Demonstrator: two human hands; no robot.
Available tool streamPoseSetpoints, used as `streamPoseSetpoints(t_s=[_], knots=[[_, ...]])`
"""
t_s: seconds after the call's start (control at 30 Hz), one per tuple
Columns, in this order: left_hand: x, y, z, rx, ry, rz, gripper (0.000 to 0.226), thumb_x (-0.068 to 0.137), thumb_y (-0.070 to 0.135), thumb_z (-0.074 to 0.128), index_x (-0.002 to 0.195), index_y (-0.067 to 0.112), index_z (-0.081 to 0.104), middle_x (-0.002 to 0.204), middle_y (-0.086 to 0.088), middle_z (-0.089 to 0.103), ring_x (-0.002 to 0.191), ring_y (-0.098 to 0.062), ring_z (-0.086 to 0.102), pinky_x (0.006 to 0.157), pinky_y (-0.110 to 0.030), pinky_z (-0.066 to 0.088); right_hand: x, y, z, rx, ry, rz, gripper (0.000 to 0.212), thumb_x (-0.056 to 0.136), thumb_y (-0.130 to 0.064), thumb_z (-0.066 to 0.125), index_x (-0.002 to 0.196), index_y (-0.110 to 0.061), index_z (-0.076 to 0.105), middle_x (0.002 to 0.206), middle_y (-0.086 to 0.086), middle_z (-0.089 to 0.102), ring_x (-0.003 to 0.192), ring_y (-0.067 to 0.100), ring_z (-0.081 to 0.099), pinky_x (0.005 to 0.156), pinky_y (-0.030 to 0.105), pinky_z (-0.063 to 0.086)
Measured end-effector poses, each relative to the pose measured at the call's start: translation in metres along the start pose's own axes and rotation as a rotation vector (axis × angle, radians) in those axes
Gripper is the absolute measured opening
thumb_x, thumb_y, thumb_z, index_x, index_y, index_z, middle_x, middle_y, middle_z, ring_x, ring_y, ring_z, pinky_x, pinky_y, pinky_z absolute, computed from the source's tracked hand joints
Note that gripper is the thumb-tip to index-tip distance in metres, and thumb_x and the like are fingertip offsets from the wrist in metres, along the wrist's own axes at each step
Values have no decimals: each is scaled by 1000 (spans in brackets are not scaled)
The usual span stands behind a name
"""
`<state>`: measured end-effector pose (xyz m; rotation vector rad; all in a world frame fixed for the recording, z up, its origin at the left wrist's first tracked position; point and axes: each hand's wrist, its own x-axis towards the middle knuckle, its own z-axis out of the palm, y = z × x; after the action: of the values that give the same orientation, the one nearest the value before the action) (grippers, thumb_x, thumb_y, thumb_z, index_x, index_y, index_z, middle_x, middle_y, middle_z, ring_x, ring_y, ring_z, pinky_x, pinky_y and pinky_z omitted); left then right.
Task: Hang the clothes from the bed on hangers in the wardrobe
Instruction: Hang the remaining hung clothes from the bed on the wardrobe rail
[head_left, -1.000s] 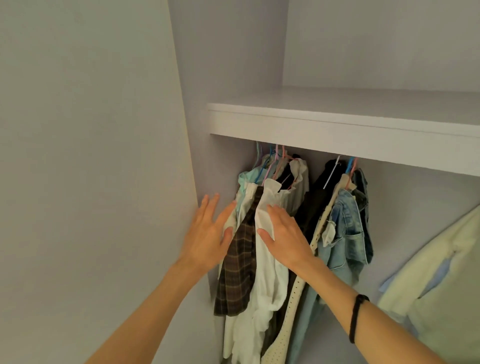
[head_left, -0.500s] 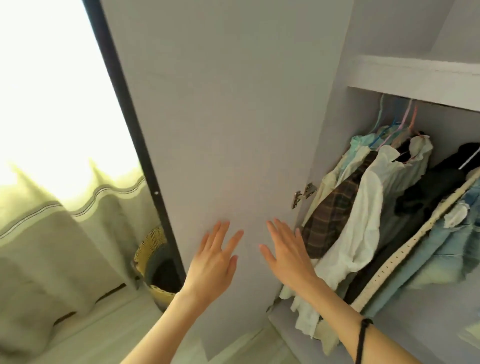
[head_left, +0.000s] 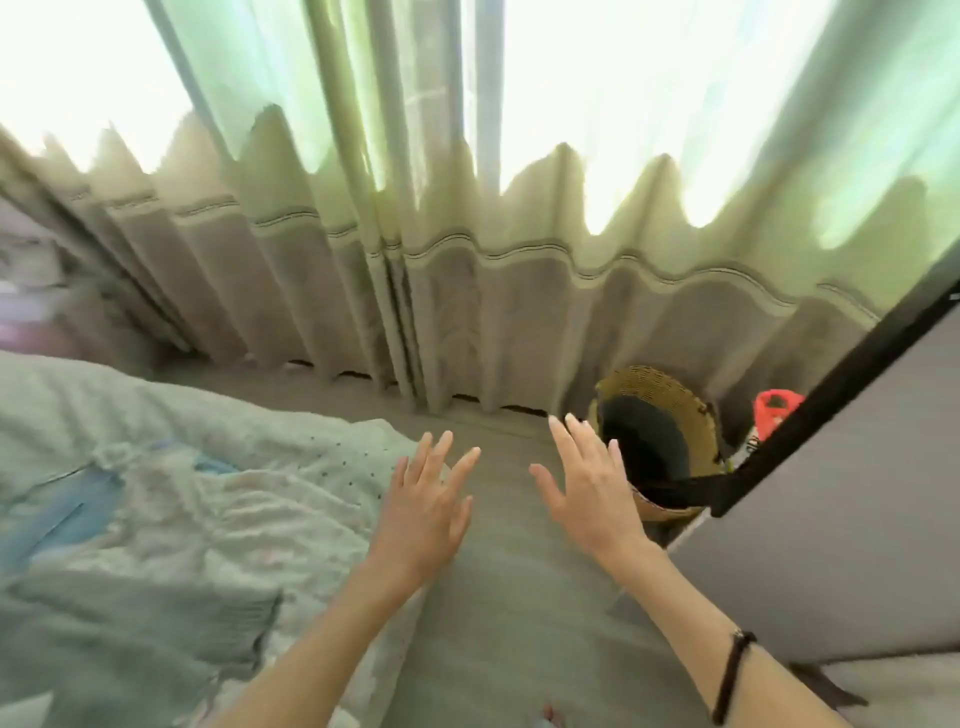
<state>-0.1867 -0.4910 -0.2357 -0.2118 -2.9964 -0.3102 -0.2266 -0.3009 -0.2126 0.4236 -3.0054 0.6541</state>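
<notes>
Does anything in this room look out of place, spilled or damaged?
Nothing looks spilled or broken. The pale rumpled bedding still lies in a crumpled heap on the bed, and the round woven straw basket stands upright by the curtain. Both hands are empty.

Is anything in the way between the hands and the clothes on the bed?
No, nothing visible is. The left hand and right hand hang open and empty beside the bed. The rumpled clothes lie just to the left, uncovered. The woven basket stands off to the right, out of the way.

No legible text anywhere; the view is blurred.
</notes>
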Motion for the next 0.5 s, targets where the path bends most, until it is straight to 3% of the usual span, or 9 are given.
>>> streamPoseSetpoints(t_s=[0.2,0.33,0.5], knots=[[-95,-105,-22,-32,11,-483,53,83,36,32,132,22,47,137,-15,48,127,-39,42,96,-54,40,37,-120,62,22,-214,-390,59,97,-40,38,148,-18,18,155,5,17,144,21,11,115,40,3],[-153,-132,-24,-45,44,-805,65,86,47,10,146,26,21,156,-6,10,144,-27,2,114,-42,11,42,-185,101,21,-330,-636,58,97,-42,37,147,-19,19,154,3,20,143,20,13,115,41,7],[-216,-132,-15,-123,61,-1195,53,100,34,28,148,28,7,157,-2,-4,143,-20,-11,116,-37,0,27,-228,149,17,-538,-870,58,98,-43,34,148,-20,15,155,1,15,144,18,10,116,41,8]])
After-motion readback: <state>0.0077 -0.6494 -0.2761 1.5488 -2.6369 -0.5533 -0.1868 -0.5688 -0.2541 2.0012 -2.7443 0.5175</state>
